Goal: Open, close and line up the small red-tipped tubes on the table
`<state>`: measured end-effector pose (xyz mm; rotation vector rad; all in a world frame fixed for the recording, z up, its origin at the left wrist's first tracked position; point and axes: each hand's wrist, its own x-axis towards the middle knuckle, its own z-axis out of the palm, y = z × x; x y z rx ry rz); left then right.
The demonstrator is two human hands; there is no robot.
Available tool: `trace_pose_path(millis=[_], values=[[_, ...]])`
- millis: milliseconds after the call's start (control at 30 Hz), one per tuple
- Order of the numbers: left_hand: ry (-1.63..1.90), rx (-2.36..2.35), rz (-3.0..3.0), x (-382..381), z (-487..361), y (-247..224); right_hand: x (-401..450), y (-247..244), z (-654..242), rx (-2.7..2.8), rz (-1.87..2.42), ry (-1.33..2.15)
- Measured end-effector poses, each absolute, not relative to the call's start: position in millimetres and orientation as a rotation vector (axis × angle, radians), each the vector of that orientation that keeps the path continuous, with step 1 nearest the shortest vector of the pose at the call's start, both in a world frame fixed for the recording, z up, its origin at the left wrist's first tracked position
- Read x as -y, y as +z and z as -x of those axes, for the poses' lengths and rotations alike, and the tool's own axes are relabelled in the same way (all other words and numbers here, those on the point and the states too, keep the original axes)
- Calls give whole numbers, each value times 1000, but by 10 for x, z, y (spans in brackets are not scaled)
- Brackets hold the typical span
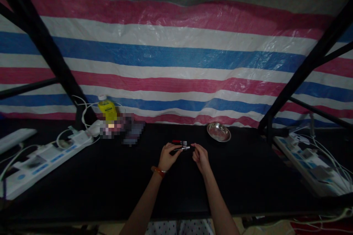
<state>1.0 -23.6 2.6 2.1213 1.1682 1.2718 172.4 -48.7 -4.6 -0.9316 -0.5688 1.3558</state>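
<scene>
Near the middle of the black table, my left hand is closed on a small silver-tipped tool, whose metal end points toward my right hand. Just beyond it lies a red tool with a silver end. My right hand is pinched closed to the right of the metal tip, a small gap away; whatever its fingertips hold is too small and dark to make out. A round, shiny metal dish rests behind my right hand.
A yellow bottle stands at the back left beside blurred items. White power strips with plugs and cables lie at the left and right. Black frame bars slant up on both sides, before a striped sheet.
</scene>
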Motion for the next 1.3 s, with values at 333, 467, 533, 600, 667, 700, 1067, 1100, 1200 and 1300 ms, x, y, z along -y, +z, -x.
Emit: trace_pose_path(millis=[333, 467, 533, 600, 667, 700, 1067, 1100, 1200, 1300], values=[[1155, -1330, -2204, 233, 27, 48, 563, -54, -1807, 944, 2001, 343], [1093, -1337, -2226, 246, 24, 66, 553, 14, -1729, 1238, 2207, 250], [1064, -1333, -2242, 257, 21, 85, 549, 23, -1714, 1351, 2223, 229], [1033, -1321, -2275, 272, 17, 105, 555, 25, -1719, 1386, 2225, 247], [1005, -1309, -2310, 287, 12, 121, 565, 28, -1733, 1372, 2233, 279], [993, -1306, -2322, 293, 10, 125, 571, 31, -1739, 1365, 2236, 288], [881, -1290, -2356, 296, -3, 114, 561, 47, -1720, 1394, 2295, 216], [880, -1295, -2355, 294, -1, 111, 556, 44, -1722, 1397, 2301, 220], [878, -1304, -2360, 284, 13, 95, 524, 25, -1731, 1425, 2300, 222], [871, -1311, -2368, 272, 32, 71, 470, 3, -1735, 1494, 2264, 172]])
